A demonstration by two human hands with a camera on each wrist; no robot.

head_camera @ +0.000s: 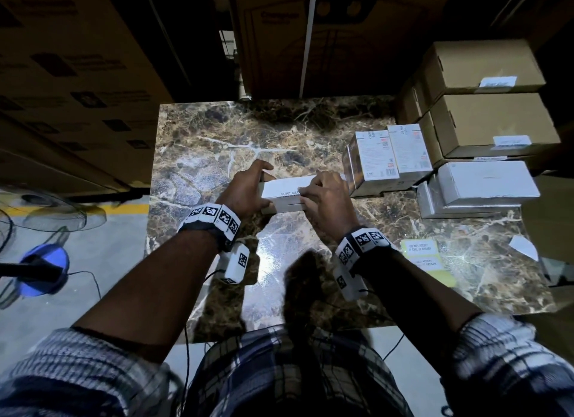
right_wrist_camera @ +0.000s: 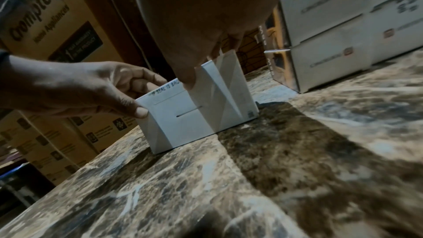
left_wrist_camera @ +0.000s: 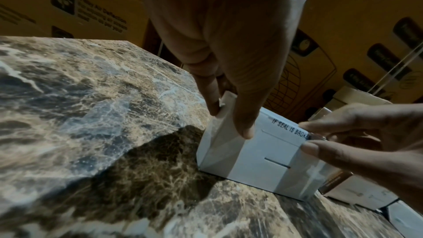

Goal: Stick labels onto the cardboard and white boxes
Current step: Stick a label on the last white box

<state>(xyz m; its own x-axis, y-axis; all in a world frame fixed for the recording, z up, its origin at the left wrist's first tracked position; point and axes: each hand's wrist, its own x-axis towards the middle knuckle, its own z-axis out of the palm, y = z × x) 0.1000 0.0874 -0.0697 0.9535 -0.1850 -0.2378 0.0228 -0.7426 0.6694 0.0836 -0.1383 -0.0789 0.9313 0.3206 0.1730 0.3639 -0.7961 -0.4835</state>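
A plain white box stands on the marble table, near its middle. My left hand grips the box's left end, thumb on the near face and fingers behind. A white label printed "IF SEAL IS BROKEN" is folded over the top front edge of the box. My right hand pinches this label against that edge, thumb on the near face and fingers on top. In the right wrist view the label lies between my left hand and my right hand.
A yellow-green label sheet and a white paper scrap lie at the near right. Printed white boxes, plain white boxes and labelled cardboard boxes crowd the right. Big cartons wall the back and left.
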